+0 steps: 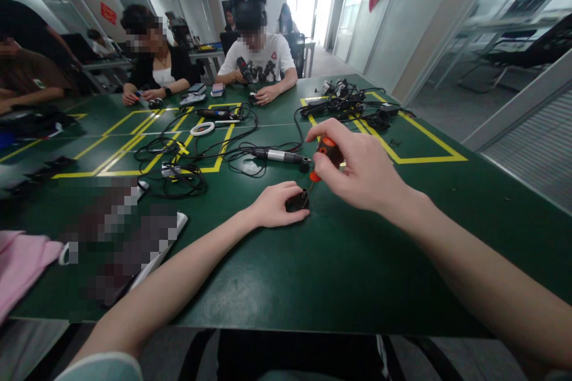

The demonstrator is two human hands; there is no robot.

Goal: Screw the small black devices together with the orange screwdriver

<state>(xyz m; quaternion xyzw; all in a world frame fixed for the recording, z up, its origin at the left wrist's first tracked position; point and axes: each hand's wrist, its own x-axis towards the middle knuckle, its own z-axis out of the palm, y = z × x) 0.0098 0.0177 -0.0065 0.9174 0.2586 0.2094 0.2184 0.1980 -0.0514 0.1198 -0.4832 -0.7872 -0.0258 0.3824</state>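
Item: left hand point(272, 205), resting low on the dark green surface point(339, 268) near its middle, fingers curled narrow around a small black round part point(295, 199) and pinning it down. Item: right hand point(361, 175), raised just above and to the right, fingers closed on an orange-and-black-handled screwdriver point(325, 155); the shaft slants down and left, and its tip appears to meet the top of the small black round part, though the contact point is too small to confirm. Item: silver-and-black electric tool point(279, 156), lying just beyond the hands, its nose close to the screwdriver handle. Item: loose black cables point(179, 172), looped to the left across yellow tape lines point(424, 159). Item: white ring point(202, 128), farther back. Item: heap of black adapters and leads point(353, 104), well apart. Item: pink cloth point(22, 262), at the near left edge. Item: seated person in a white T-shirt point(263, 59), across the surface, handling another tool. Hazards, as judged: the slanted shaft could skid off the part and jab the left thumb or fingertips, which sit right beside the tip; the part is small and smooth-looking, so a sideways push could spin or squirt it out of the pinch; a slip to the rear could knock the electric tool or snag its lead.
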